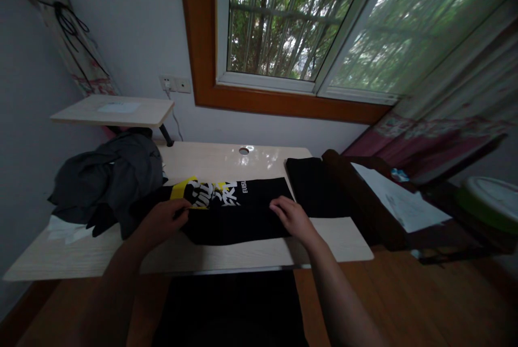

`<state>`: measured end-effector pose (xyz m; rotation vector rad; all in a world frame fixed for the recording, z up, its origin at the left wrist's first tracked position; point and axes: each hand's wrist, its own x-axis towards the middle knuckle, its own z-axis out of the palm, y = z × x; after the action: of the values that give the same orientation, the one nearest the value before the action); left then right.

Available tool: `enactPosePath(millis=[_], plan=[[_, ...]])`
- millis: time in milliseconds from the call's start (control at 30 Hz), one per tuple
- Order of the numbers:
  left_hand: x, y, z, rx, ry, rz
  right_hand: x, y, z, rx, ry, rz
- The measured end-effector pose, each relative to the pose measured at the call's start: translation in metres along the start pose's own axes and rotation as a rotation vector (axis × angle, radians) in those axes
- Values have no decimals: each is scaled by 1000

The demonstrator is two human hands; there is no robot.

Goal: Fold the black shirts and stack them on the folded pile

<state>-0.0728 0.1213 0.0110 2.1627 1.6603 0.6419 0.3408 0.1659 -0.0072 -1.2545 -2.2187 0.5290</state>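
Observation:
A black shirt [238,225] with white lettering and yellow patches lies on the desk in a long folded strip. A fold line runs along its length, the printed part on the far side and a plain black layer nearer me. At the left end of that fold, my left hand [168,218] pinches the cloth between thumb and fingers. My right hand [290,216] pinches the same edge near the right end. A second black folded garment [318,185] rests just beyond the shirt's right end. The shirt's left end runs toward a heap of dark grey clothes [109,174].
The pale wooden desk [340,244] has a round cable hole near the wall. A small raised shelf [89,112] with a paper stands at the back left. White cloth [67,231] shows under the heap. On the right is a brown chair-like piece [372,212] bearing white paper [399,198].

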Motion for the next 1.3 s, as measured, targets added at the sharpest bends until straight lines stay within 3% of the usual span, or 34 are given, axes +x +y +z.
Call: enactPosePath(millis=[133,267,400,500,567,667,833,967,1100,1300], plan=[[6,9,-11,34,2,4,9,-12,-18,-84,123,42],[21,19,-18,228,204,-95,27,-26,-20,-34,279,125],[47,30,-22,236,414,-198,48,-43,-10,-27,434,32],[69,37,-17,44,594,-137,56,-53,3,-88,343,-82],[78,40,-9,-9,628,-15,57,-54,13,-126,254,-128],[82,40,10,49,531,107,52,-45,30,-158,169,-150],[73,28,52,126,233,213,40,-14,58,-166,41,-110],[65,17,77,212,61,217,34,5,69,-226,-4,-47],[57,9,87,288,18,175,34,19,72,-318,34,-3],[48,-5,90,403,85,-7,43,46,77,-418,146,159]])
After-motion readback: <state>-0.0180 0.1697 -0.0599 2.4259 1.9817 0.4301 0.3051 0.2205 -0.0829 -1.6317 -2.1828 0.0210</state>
